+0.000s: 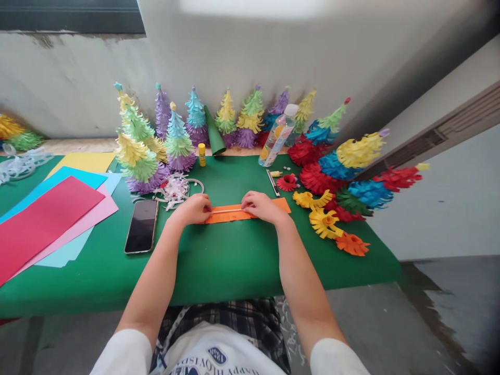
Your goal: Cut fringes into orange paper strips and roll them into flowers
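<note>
An orange paper strip with short cuts along its near edge lies flat on the green table. Along it runs a narrow whitish strip of tape. My left hand pinches the tape's left end over the paper, fingers closed. With its fingers pressed together, my right hand holds the tape farther right. The paper's right end shows beyond that hand. Both fingertips are partly hidden. Behind my left hand lie a ring of tape and a heap of white scraps.
Fringed paper trees line the back, with a green cone, glue stick and bottle. A phone and coloured sheets lie left. A cutter and curled fringes lie right.
</note>
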`<action>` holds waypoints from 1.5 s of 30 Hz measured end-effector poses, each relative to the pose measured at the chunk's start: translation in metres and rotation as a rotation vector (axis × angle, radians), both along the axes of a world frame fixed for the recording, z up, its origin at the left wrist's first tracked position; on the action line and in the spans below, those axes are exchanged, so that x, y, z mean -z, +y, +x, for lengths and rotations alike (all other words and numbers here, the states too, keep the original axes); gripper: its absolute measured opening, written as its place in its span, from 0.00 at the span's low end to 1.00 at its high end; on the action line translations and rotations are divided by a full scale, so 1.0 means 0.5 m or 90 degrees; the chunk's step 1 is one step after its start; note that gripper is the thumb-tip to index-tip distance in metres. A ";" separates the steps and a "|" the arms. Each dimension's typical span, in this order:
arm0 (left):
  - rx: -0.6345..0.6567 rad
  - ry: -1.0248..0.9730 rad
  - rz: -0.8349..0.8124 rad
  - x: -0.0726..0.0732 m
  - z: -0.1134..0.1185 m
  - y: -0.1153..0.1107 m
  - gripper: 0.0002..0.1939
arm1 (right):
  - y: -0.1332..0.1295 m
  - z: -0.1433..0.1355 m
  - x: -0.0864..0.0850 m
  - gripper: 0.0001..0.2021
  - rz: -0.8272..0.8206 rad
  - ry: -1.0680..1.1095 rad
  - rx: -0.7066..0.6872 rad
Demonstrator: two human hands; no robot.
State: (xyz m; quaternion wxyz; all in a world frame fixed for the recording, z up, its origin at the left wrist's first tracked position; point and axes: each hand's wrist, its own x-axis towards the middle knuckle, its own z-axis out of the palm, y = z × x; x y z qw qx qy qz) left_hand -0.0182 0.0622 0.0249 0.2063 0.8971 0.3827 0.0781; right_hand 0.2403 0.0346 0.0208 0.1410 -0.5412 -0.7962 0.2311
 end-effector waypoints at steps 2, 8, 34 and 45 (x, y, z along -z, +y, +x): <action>0.000 -0.001 0.001 0.000 0.000 -0.003 0.09 | 0.001 -0.001 0.002 0.08 -0.002 0.005 0.007; 0.005 -0.005 0.011 0.002 0.001 -0.003 0.09 | -0.001 -0.001 0.001 0.07 -0.011 0.018 0.014; 0.041 0.109 0.157 0.007 0.018 -0.021 0.14 | -0.025 0.007 0.001 0.14 0.120 -0.118 -0.092; 0.030 0.111 0.188 0.023 0.022 -0.012 0.11 | -0.041 -0.023 -0.003 0.12 0.179 -0.251 -0.083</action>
